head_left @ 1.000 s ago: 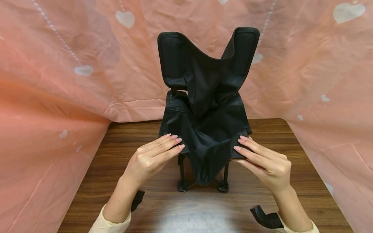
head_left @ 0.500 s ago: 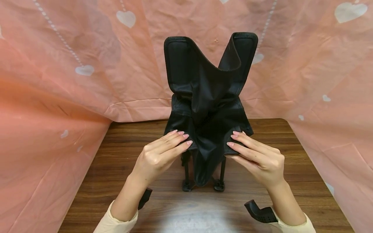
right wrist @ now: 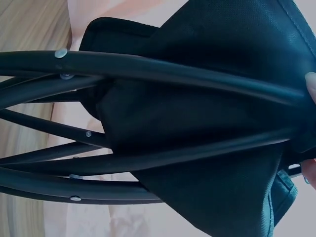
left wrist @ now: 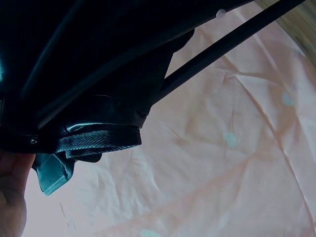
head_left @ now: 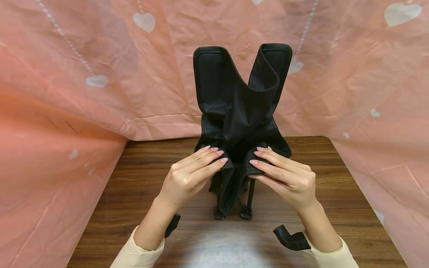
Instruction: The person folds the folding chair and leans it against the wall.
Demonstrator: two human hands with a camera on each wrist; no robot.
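Observation:
A small black folding chair (head_left: 246, 115) stands partly collapsed in the middle of the head view, its fabric back in a V and its seat sagging between my hands. My left hand (head_left: 187, 176) grips the seat's front left corner, fingers on top. At the front right corner my right hand (head_left: 285, 176) grips the fabric the same way, thumb underneath. Below the seat, thin black legs end in small feet (head_left: 246, 212) close together. The right wrist view shows crossed, riveted tubes (right wrist: 123, 163) under the cloth; in the left wrist view a stitched hem (left wrist: 103, 140) lies by my fingers.
The chair stands on a wood-grain surface (head_left: 140, 178). A pink sheet (head_left: 161, 74) with white hearts hangs behind it and along both sides. Black curved wrist mounts (head_left: 291, 240) stick out from my forearms near the surface.
My hands have moved toward each other, bringing the seat corners closer together. The chair has narrowed, its back's upper edge has dropped a little, and its front feet have drawn nearer.

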